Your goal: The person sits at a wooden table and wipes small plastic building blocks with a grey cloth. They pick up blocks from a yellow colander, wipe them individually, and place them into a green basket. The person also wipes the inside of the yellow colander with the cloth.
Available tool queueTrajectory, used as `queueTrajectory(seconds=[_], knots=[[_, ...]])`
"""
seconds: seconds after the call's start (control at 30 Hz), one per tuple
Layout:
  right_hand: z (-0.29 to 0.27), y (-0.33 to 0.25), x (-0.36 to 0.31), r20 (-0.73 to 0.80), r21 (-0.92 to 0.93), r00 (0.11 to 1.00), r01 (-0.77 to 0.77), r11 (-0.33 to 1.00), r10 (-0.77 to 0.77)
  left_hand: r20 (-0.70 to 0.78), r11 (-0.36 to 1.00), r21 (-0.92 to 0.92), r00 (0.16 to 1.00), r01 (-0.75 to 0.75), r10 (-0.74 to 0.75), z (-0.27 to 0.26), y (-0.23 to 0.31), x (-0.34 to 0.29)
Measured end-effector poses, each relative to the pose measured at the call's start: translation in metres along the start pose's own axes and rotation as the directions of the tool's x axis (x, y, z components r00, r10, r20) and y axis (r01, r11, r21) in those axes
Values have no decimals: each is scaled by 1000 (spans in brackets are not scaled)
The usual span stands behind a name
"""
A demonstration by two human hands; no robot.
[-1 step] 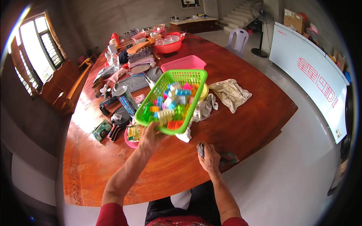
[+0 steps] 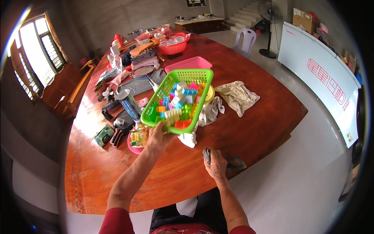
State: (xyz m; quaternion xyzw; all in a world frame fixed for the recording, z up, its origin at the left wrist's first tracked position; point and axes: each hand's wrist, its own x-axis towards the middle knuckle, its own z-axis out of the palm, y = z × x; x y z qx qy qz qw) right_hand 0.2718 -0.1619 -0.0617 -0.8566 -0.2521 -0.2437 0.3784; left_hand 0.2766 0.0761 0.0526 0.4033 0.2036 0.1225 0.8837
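My left hand [image 2: 156, 134] grips the near rim of a green plastic basket [image 2: 159, 93], which tilts toward me. Colourful toy building blocks [image 2: 177, 102] fill its bottom. Close to the table's near right edge, my right hand [image 2: 216, 163] is closed around a small dark grey cloth-like thing [image 2: 207, 155]; the fingers hide most of it. Beneath the basket's left corner, a pink bowl [image 2: 134, 149] holds a yellow-green packet [image 2: 137, 138]. A crumpled whitish cloth [image 2: 211, 110] lies to the basket's right, partly covered by a yellow bowl [image 2: 210, 94].
On the reddish wooden table [image 2: 257, 128] stand a tall can [image 2: 129, 105], a pink basket [image 2: 194, 63] and a red basin [image 2: 173, 47]. A beige cloth [image 2: 238, 96] lies at right. Folded cloths [image 2: 145, 60] are stacked farther back. Beyond the table are a chair [image 2: 245, 41] and a fan [image 2: 269, 31].
The green basket has shifted slightly away from me, with my left hand still on its rim. My right hand and the grey thing have stayed nearly in place.
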Motion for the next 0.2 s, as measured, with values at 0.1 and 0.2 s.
queueTrajectory(seconds=[0.1,0.2], knots=[[3,7,0,-19,9,999,-26,1000,27,111,990,61,986,-131,123,23,-24,49],[1,12,2,-31,32,998,-54,998,55,67,1000,8,997,-26,25,17,-50,103]])
